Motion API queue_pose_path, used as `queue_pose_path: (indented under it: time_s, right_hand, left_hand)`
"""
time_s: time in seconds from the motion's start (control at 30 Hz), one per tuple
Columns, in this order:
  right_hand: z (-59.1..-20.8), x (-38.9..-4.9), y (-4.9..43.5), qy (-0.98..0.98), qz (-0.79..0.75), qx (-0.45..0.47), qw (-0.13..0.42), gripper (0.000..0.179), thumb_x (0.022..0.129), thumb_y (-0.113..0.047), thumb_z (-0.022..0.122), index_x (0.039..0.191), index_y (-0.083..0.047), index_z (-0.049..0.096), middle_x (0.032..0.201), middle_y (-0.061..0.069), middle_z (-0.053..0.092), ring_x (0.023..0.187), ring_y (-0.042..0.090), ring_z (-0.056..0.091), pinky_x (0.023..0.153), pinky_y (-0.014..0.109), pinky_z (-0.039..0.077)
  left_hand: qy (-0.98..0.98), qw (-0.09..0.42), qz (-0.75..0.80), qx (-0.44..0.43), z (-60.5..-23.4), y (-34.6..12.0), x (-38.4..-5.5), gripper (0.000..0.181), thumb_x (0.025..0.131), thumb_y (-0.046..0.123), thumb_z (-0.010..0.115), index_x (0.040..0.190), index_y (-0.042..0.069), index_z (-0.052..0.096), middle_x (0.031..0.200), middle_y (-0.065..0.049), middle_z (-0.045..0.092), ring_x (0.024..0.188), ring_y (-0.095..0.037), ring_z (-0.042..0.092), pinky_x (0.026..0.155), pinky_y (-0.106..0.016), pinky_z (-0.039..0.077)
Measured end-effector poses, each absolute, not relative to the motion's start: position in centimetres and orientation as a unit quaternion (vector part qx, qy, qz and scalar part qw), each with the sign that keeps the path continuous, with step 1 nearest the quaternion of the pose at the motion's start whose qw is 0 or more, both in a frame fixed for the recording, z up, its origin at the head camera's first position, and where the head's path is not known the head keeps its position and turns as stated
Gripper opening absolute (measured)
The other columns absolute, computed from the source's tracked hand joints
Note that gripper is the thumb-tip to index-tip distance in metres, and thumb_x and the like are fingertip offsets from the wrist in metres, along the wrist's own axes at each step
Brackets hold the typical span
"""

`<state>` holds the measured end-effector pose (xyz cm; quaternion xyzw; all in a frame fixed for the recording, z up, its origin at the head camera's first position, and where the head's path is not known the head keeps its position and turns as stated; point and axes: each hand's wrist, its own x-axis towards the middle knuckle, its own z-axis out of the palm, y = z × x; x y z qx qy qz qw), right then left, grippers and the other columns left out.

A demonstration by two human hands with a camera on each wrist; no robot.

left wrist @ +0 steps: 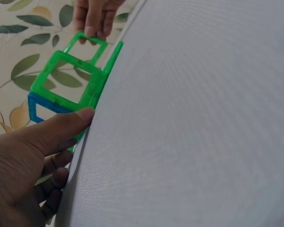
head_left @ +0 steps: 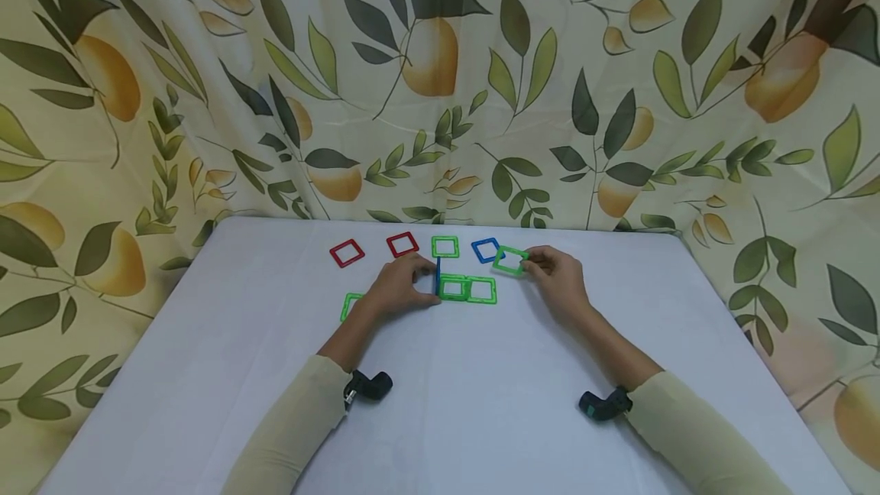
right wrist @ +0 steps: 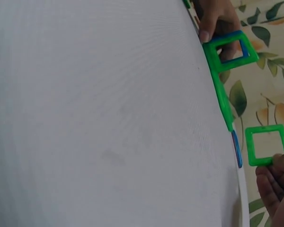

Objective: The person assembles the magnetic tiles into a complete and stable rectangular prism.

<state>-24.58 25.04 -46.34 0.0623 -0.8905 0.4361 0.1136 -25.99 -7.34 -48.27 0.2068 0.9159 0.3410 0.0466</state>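
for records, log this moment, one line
left grip: holds upright blue square plastic frame | right grip: pinches green square plastic frame, raised

No text, label, brand, number or sign could be read in any view: none was made out on the square frames [head_left: 468, 289], the black wrist devices [head_left: 606, 406], the leaf-patterned curtain [head_left: 385, 136] or the white surface [head_left: 474, 403].

Fruit-patterned cloth [head_left: 385, 151] behind a white-covered table [head_left: 481, 418]
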Motion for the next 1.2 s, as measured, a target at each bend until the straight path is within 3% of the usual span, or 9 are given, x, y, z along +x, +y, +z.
queue_pose_path:
  time_s: [1.2]
  right_hand:
    - [-47.2,-24.6,21.1,-0.869,0.467,0.117,0.113,0.017,0.099,-0.008,0.074,0.114,-0.002,0.077,0.106,0.008,0.078,0.090,0.021,0.072,0.078,0.022,0.052]
  left_hand:
    - [0.915,0.049,0.348,0.197,-48.5,-7.2,-26.0,0.061,0.082,0.030,0.093,0.136,0.014,0.069,0.125,0.001,0.066,0.105,-0.019,0.057,0.090,-0.036,0.051]
